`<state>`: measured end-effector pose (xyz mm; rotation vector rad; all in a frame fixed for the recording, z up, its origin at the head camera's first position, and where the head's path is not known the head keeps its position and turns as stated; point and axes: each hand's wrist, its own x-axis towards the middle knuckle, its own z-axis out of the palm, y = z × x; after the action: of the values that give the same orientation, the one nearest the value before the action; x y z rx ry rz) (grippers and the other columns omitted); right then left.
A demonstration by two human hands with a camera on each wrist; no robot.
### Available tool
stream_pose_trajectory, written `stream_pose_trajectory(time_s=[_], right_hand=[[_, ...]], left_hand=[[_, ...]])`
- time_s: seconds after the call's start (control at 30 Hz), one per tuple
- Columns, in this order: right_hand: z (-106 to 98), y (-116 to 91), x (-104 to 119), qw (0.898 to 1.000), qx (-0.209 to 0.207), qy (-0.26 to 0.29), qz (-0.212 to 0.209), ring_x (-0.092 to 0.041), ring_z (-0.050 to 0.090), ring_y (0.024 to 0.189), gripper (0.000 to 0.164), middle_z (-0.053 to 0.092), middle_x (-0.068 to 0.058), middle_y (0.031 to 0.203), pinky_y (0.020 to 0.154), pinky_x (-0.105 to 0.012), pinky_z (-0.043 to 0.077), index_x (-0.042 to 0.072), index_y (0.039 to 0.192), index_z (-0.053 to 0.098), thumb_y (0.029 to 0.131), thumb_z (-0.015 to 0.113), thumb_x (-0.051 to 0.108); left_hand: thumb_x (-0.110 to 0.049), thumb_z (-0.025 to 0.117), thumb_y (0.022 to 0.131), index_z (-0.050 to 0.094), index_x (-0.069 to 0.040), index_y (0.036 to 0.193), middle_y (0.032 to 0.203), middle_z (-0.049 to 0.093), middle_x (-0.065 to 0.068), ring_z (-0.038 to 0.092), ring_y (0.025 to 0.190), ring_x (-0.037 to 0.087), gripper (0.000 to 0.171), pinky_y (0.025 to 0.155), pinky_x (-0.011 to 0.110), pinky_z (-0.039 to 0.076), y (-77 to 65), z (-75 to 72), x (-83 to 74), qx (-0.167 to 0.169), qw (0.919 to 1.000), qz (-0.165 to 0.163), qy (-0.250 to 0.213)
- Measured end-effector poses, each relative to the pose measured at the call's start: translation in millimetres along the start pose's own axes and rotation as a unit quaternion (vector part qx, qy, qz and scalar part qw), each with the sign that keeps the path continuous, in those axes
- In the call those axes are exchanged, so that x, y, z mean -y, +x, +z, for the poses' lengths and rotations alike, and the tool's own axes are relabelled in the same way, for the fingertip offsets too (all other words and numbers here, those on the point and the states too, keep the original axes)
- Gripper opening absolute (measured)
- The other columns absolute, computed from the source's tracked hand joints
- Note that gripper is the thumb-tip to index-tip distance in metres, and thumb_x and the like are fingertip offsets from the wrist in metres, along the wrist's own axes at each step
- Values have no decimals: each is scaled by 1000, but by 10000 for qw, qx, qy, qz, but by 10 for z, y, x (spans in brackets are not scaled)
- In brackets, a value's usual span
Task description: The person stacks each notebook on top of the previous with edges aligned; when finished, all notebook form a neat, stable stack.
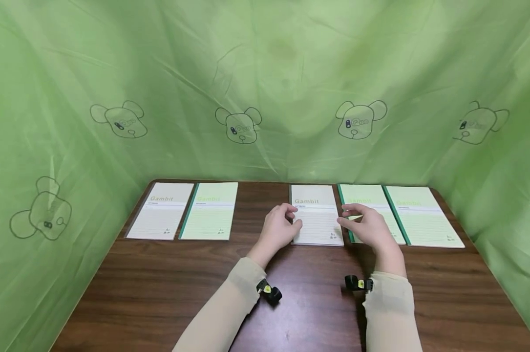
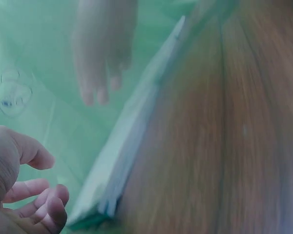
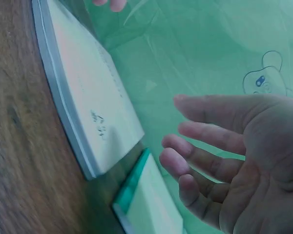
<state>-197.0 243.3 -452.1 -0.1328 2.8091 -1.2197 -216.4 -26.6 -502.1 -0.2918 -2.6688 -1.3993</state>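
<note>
A grey-spined Gambit notebook (image 1: pixel 318 220) lies flat on the table between my two hands. My left hand (image 1: pixel 279 226) is at its left edge, fingers loosely bent, nothing held. Over on the right side, my right hand (image 1: pixel 370 226) hovers with thumb and fingers apart, overlapping the neighbouring green-spined notebook (image 1: pixel 365 191) in the head view. The right wrist view shows the empty right palm and relaxed fingers (image 3: pixel 198 105) beside the grey notebook (image 3: pixel 90 92). In the left wrist view the left fingers (image 2: pixel 36 197) are loosely curled and empty.
Another green-spined notebook (image 1: pixel 425 220) lies at the far right. On the left are a grey-spined notebook (image 1: pixel 161 212) and a green-spined one (image 1: pixel 209 212), side by side. All sit near the back edge of the brown wooden table (image 1: pixel 194 283). Green cloth (image 1: pixel 273 68) with bear drawings surrounds it.
</note>
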Motion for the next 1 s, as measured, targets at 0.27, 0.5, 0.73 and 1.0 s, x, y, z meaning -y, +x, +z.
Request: stream_pose_trajectory(time_s=[0.27,0.5,0.73,1.0], right_hand=[[-318,-111,16,9998,-73,-78,-192,-37,72,112,53,75,-19,129,86,-40,56,3,148,64,106,75,33],[-583,-238,-282,9999,-1,-74,-101,-24,67,108,53,72,-19,131,81,-29,53,3,149,63,109,70,37],[-861,-342,-699,9991,-91,-392,-98,-4,64,100,54,71,-23,131,74,-26,53,-2,150,61,111,66,37],[-952,-366,-1243,9980,-246,522,268,4,64,93,58,70,13,113,76,-26,59,-12,151,54,112,65,30]], left_hand=[[-18,78,90,75,-8,121,102,76,3,67,86,15,33,83,32,53,81,74,-312,208,9996,206,55],[-18,75,92,71,-10,127,112,80,1,74,88,7,36,85,27,56,214,233,-521,666,9973,35,-299],[-21,77,94,68,-11,134,119,80,1,75,100,11,42,89,25,54,265,465,-793,1017,9931,-236,-541],[-23,73,97,60,-14,151,138,71,9,70,102,14,57,88,27,55,159,753,-959,1159,9905,-499,-539]])
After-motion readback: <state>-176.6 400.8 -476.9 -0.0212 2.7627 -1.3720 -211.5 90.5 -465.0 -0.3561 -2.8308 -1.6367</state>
